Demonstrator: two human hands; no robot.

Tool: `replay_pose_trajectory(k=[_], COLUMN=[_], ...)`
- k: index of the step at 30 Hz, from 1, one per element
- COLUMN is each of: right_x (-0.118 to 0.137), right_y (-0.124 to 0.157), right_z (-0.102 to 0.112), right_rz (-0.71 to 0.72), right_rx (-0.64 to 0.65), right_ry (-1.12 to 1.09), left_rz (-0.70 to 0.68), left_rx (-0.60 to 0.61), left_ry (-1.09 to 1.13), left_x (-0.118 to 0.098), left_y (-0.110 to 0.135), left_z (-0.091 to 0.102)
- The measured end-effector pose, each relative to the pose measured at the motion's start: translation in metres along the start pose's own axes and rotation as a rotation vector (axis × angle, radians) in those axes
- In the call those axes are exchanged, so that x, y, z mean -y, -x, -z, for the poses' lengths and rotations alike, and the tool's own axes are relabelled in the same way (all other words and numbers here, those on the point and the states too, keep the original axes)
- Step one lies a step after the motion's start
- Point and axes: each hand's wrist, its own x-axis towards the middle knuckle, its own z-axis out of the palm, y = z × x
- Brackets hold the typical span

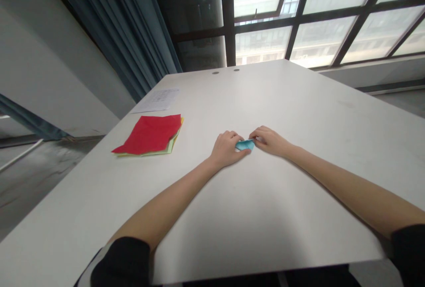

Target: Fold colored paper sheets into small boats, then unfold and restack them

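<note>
A small folded piece of blue paper (245, 145) lies on the white table (272, 216) between my two hands. My left hand (226, 149) has its fingers curled and pinches the paper's left side. My right hand (270, 140) pinches its right side, fingers pressed together. Most of the paper is hidden under my fingers.
A stack of coloured paper sheets (151, 135), red on top with yellow and green edges showing, lies at the table's left. Behind it is a white printed sheet (156, 100). Blue curtains (129, 30) and a large window (315, 17) stand beyond the far edge.
</note>
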Motion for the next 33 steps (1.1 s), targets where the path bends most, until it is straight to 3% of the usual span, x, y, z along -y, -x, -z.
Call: replay_pose_trajectory(k=[16, 23, 33], right_x=[0.004, 0.004, -0.002], right_y=[-0.001, 0.000, 0.005], right_z=[-0.002, 0.003, 0.004], right_rz=[-0.078, 0.043, 0.074], right_rx=[-0.025, 0.033, 0.080], right_ry=[0.022, -0.028, -0.007], left_rz=[0.007, 0.002, -0.092], left_rx=[-0.013, 0.006, 0.057], left_ry=[-0.126, -0.112, 0.014], left_x=[-0.008, -0.006, 0.005], left_y=[-0.001, 0.001, 0.004], left_z=[0.000, -0.003, -0.009])
